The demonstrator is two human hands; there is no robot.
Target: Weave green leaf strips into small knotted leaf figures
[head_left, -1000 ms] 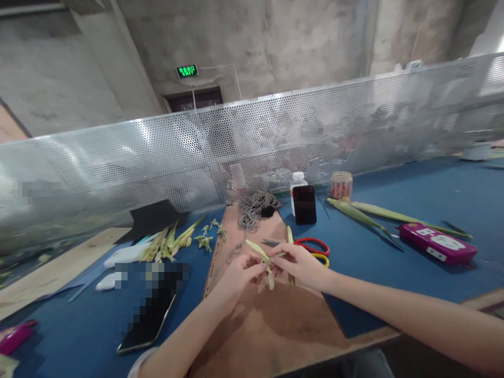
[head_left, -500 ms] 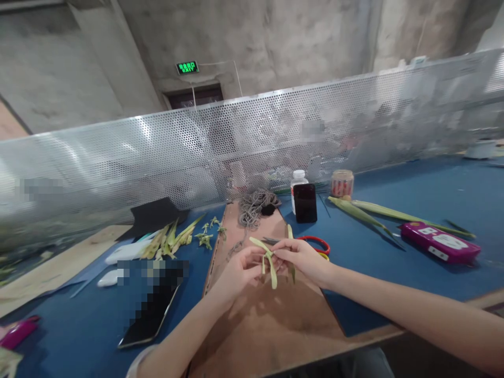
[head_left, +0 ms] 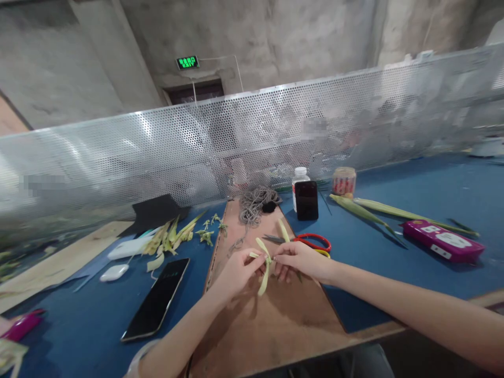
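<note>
Above the brown board point(head_left: 268, 328), my left hand point(head_left: 241, 270) is closed, with thumb and fingers pinching a pale green leaf strip point(head_left: 263, 283). The strip is crossed or knotted in the middle, and its ends stick out several ways. My right hand point(head_left: 301, 261) pinches the same piece close to its middle; its lower fingers are curled and partly hidden. Just beyond the right hand lie red-handled scissors point(head_left: 315, 240), with the blades pointing left. Another pale leaf strip point(head_left: 283, 229) lies across the blades, partly behind that hand.
A heap of grey cord point(head_left: 254, 206) lies at the board's far end. On the left are a phone point(head_left: 155, 299), leaf scraps point(head_left: 173, 236) and small woven pieces point(head_left: 205, 235). To the right are an upright phone point(head_left: 306, 200), a jar point(head_left: 344, 182), long leaves point(head_left: 364, 216) and a purple pack point(head_left: 443, 241).
The leaf strip has been turned between my fingers, its long end now slanting down to the left. My right hand has shifted slightly lower, showing more of the scissors. The view has tilted a little.
</note>
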